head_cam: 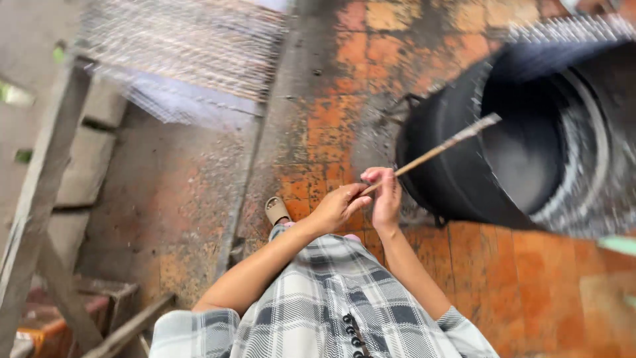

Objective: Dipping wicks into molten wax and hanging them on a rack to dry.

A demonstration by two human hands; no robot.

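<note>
1. Stick: we hold one long thin stick, pale at its far tip, angled up toward the black tub; the tip hangs in front of the tub's mouth, contact not discernible.
2. Left hand: fingers pinched closed on the stick's near end.
3. Right hand: fingers curled around the same end, just beside the left.
4. Progress: one stick in hand, white-coated at the tip only; many pale sticks already lie on the rack.
5. Surface: worn orange tiled floor, grey-stained.
6. Surroundings: wooden frame at left; sandalled foot below.
</note>
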